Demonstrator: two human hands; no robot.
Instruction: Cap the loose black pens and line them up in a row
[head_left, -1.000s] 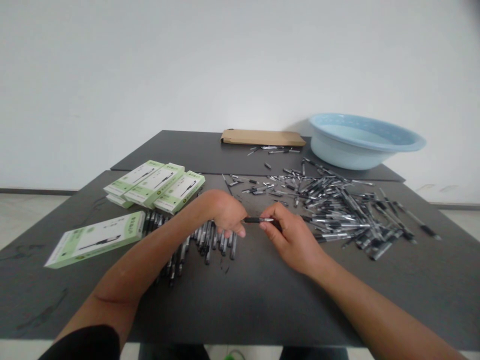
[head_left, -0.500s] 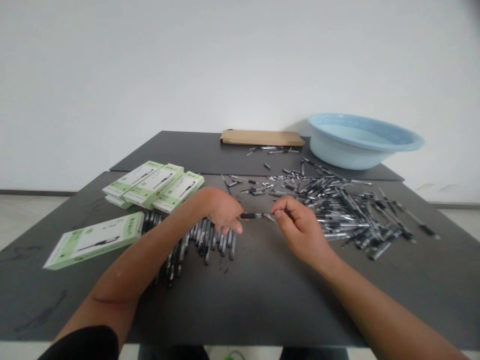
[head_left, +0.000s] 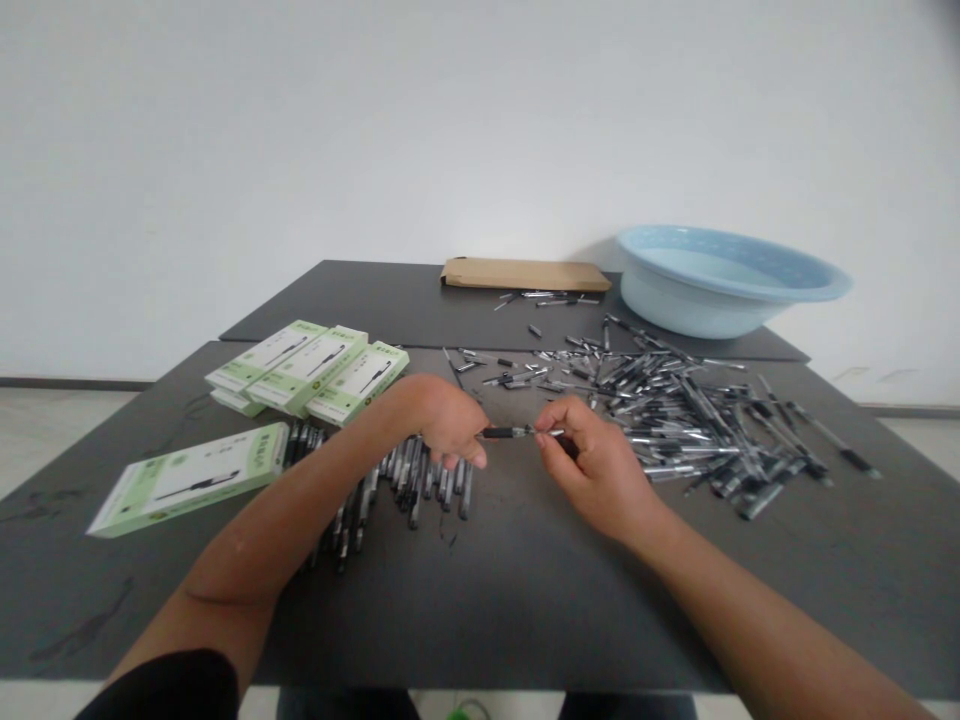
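Note:
My left hand is closed round the rear of a pen, which lies level above the table and points to the right. The pen has a black grip, and its back end is hidden in my fingers. At its front end my right hand pinches a small silver tip piece between thumb and forefinger. Something dark shows inside the curl of my right fingers; its kind is unclear. Below my left hand lies a row of pens, partly covered by my forearm. To the right spreads a heap of loose pen parts.
Green-and-white pen boxes are stacked at the left, and another pen box lies nearer. A light blue basin stands back right. Flat brown cardboard lies at the back beside a few loose parts on the dark table.
My right hand has shifted slightly, its fingers now closed at the front end of the pen with the silver tip piece showing. My left hand has stayed put with the pen.

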